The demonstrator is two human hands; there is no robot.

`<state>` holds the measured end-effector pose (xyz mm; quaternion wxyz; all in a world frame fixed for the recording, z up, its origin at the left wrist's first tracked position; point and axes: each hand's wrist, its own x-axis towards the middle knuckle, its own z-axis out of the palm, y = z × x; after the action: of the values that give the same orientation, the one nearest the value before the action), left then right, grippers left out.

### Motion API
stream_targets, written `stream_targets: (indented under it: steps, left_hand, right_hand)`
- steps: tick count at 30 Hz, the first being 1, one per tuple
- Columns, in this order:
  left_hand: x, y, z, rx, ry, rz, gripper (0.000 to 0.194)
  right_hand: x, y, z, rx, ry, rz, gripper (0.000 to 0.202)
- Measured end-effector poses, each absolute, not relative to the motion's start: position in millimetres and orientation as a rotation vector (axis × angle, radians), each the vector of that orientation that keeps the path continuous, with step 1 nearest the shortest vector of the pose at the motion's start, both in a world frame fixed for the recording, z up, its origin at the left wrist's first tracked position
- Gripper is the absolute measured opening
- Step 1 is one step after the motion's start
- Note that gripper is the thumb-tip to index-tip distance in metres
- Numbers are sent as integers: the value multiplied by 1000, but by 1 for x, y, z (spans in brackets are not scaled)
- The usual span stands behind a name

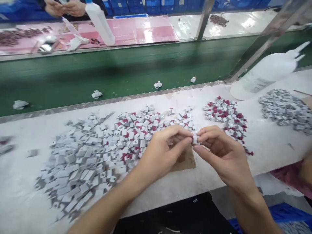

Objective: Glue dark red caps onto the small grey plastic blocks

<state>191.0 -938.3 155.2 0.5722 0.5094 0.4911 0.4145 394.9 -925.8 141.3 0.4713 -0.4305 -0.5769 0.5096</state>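
Head view: fingers [181, 147] pinch pale piece [195, 137]; bottle label [259, 84] illegible.

Bright light, white glare on the far table [185, 27], blur toward the edges, bottle label [258, 85] seemingly illegible.

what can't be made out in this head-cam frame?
All in the head view:
Small white piece: mostly covered by the left hand and right hand; details don't show.
Brown pad: partly behind the left hand; full outline unclear.
Bottle label: blurred, unreadable.
Blue crate: cut off by the bottom and right edges.
Co-worker's hands: what they hold is too small and blurred to identify.
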Motion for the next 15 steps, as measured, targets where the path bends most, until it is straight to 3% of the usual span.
stream_targets:
  steps: [5,10,15]
  left_hand:
    - [186,-991,149,1171,1311,1090,4]
    - [156,-1052,128,1502,1859,971,14]
    - [89,-1088,104,1695,2558,581,28]
  right_hand:
    - [396,-947,136,-1089,-1536,1477,6]
    - [408,-958,118,-1223,-1733,1261,10]
    - [429,-958,100,-1328,-1679,1142,6]
